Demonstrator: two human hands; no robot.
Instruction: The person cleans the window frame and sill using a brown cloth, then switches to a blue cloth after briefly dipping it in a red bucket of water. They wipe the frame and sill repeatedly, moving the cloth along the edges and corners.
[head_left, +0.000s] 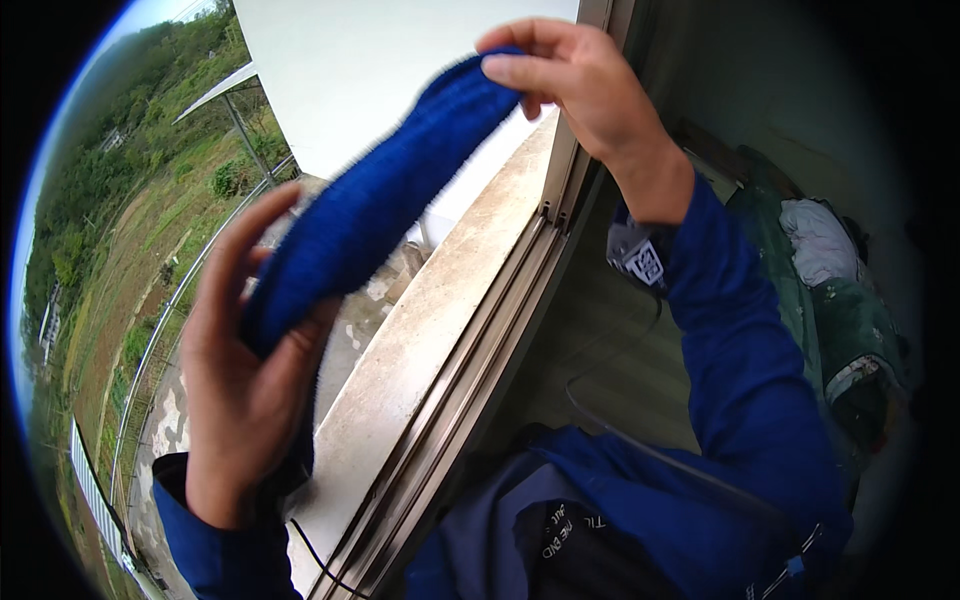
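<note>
Between my two hands a blue cloth (375, 195) is stretched slantwise, folded lengthwise, its surface looking fuzzy. My right hand (577, 82) pinches the upper end between thumb and fingers. Lower down and to the left, my left hand (240, 352) is curled around the other end, thumb beneath and fingers behind; motion blurs it slightly. Both hands are raised over the sill of an open window. Part of the cloth's lower end is hidden by the left hand.
A pale stone sill (420, 330) and metal sliding-window tracks (457, 352) run diagonally below. Outside are a white wall (390, 67), a railing (172, 300) and a green hillside (97, 217). Indoors, green bedding (847, 322) lies at right. A thin cable (637, 442) crosses my jacket.
</note>
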